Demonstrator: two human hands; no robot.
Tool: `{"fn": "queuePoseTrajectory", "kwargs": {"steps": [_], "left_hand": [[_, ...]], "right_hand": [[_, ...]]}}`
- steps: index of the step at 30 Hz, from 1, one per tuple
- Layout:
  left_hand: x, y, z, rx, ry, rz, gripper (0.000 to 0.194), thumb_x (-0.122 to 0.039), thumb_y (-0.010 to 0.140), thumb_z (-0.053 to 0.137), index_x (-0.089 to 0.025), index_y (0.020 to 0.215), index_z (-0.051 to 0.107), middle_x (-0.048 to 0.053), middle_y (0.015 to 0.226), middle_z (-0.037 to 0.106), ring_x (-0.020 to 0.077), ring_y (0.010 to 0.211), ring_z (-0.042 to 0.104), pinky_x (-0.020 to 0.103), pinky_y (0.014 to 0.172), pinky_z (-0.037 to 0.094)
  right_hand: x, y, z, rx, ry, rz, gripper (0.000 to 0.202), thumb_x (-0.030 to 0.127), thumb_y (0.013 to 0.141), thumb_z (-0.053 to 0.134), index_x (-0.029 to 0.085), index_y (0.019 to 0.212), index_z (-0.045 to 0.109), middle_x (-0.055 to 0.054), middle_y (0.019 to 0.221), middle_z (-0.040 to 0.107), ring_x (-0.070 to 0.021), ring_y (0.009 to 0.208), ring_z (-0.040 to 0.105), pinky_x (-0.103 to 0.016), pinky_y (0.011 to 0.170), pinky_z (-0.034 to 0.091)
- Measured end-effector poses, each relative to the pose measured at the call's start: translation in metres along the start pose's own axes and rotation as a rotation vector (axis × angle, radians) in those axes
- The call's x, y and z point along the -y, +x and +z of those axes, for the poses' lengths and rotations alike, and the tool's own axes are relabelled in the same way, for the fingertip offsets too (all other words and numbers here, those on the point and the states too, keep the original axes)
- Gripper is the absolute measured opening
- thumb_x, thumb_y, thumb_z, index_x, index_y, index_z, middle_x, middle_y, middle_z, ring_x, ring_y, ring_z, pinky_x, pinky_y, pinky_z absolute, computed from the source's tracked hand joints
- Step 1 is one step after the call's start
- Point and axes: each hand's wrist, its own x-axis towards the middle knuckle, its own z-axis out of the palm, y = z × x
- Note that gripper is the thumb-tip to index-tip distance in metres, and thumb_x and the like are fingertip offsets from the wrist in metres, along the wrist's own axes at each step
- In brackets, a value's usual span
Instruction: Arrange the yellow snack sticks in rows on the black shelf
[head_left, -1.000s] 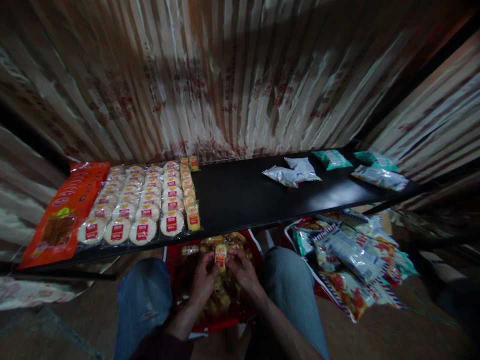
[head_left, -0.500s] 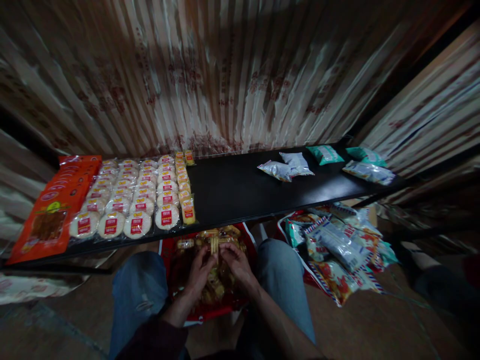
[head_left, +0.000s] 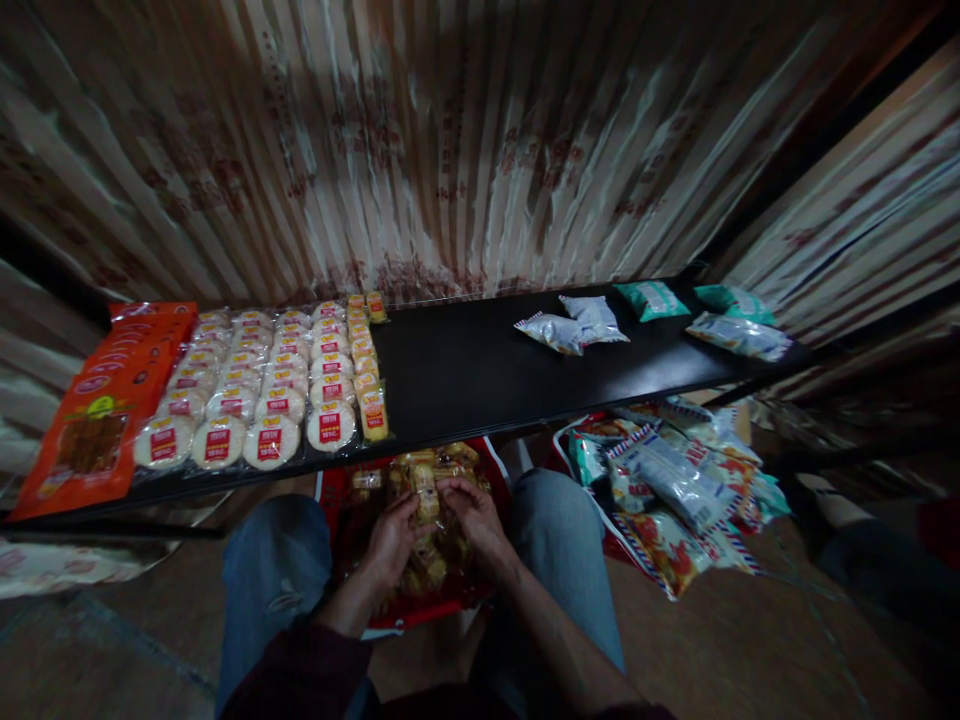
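Fingers (head_left: pixel 403 508) of the left hand (head_left: pixel 390 545) pinch one small yellow wrapped snack (head_left: pixel 426 494) from its left side. Right hand (head_left: pixel 478 518) is at the same pack, fingertips curled against or just beside its right edge; can't tell if they grip or only touch. Pack is roughly upright, above the red basket (head_left: pixel 491 468), which sits between the knees, near side of the black shelf (head_left: pixel 465 375). Loose wrapped snacks (head_left: pixel 427 572) of similar look fill the basket under both hands; labels too dark to read.

Shelf, left to right: orange packs (head_left: pixel 97 430) overlapped in one column at the left end, then four columns of round white crackers (head_left: pixel 272 441) in clear wrap, then a narrow column of yellow packs (head_left: pixel 373 413) touching or just beside them. Right half has two silver bags (head_left: pixel 596 318) touching each other, a green bag (head_left: pixel 651 299) farther right, then a second green bag (head_left: pixel 736 303) with another silver bag (head_left: pixel 739 337) on its near side. Larger bags (head_left: pixel 679 485) heap over a second basket (head_left: pixel 622 545), near right, below shelf level.
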Motion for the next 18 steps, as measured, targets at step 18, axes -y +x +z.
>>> {"fn": "queuePoseTrajectory", "kwargs": {"steps": [18], "left_hand": [[0.013, 0.008, -0.006, -0.062, 0.420, 0.112, 0.055, -0.034, 0.075, 0.069, -0.016, 0.125, 0.053, 0.015, 0.143, 0.044, 0.0271, 0.117, 0.056, 0.027, 0.068, 0.056]], "right_hand": [[-0.005, 0.000, -0.002, 0.019, -0.337, -0.110, 0.041, 0.059, 0.074, 0.058, 0.020, 0.079, 0.068, -0.005, 0.073, 0.070, -0.0207, 0.068, 0.064, -0.031, 0.064, 0.049]]}}
